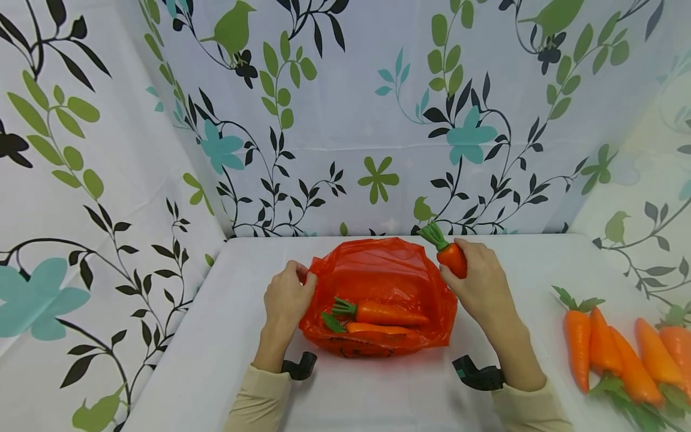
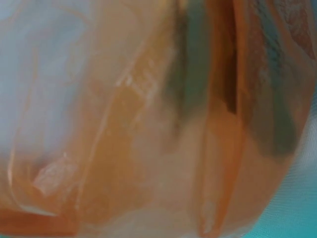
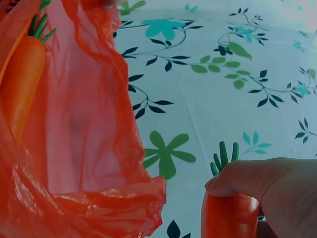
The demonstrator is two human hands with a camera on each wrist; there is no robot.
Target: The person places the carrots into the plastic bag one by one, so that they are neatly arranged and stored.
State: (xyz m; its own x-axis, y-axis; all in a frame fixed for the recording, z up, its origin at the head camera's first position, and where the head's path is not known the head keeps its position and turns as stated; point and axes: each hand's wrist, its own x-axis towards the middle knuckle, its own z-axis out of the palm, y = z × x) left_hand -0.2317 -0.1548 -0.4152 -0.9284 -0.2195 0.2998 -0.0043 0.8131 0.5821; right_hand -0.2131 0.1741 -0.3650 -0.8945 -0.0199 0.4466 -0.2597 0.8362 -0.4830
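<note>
— Left?
— With the left hand point(image 1: 286, 297), pinching the rim of a red bag point(image 1: 378, 270) with 2 carrots point(image 1: 391, 313) inside!
— Right?
— Gripping another carrot point(image 1: 452, 259) with the right hand point(image 1: 484, 282), just beside the bag's edge!

A crumpled red plastic bag point(image 3: 104, 215) gapes open, its film creased and glossy in places. Inside the bag, toward its left, lies an orange carrot point(image 3: 22, 79), tilted, its green stalks uppermost and its lower end partly covered by a fold of the film. To the right of the bag's lower edge and apart from it, the right hand point(image 3: 280, 191) grips a red-orange carrot point(image 3: 230, 218), thumb across its top just below the green stalks. Beyond the bag, to its right, spreads a pale cloth point(image 3: 198, 114) printed with dark leafy sprigs and green and teal flowers.
</note>
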